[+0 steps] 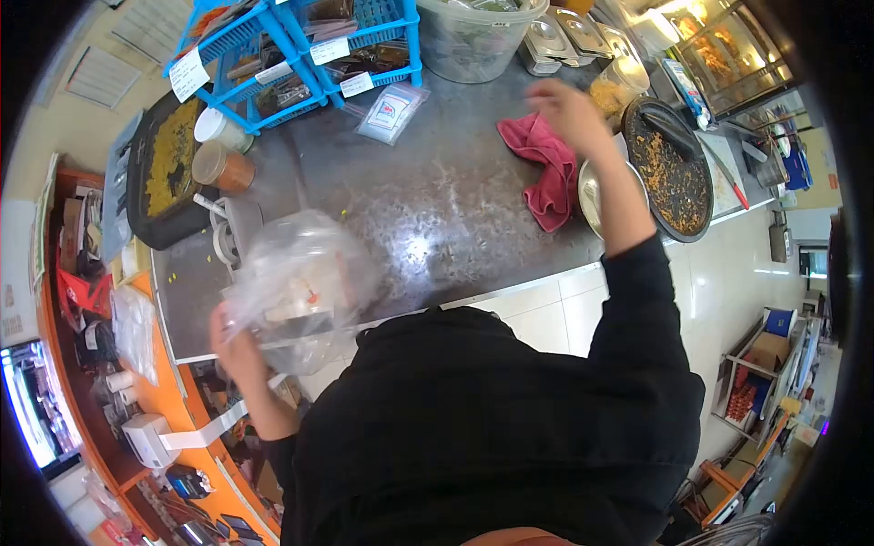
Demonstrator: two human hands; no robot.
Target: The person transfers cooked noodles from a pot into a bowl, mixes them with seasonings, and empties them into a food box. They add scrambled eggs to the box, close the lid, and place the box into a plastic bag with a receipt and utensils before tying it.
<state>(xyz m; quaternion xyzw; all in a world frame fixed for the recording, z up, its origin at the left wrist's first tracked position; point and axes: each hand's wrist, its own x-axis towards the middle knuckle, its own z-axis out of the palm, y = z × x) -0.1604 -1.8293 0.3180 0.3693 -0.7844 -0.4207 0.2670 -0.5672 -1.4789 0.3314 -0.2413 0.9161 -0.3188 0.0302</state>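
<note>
At the near left edge of the metal table, my left hand (238, 346) is closed on the side of a clear plastic bag (305, 273). Something pale with a small red mark shows through the bag. My right hand (566, 111) is over the back right of the table, blurred by motion, above a crumpled red cloth (546, 168); whether its fingers hold anything cannot be made out. Under my right forearm lies a round metal bowl (590, 196), partly hidden. Beside it sits a black round tray (669, 173) with brown crumbs.
Blue stacked baskets (309, 68) and a large clear tub (473, 41) stand at the back. A tape dispenser (228, 232), a jar with orange-brown contents (223, 168) and a black tray (168, 173) are at left. A red-handled knife (728, 177) lies far right.
</note>
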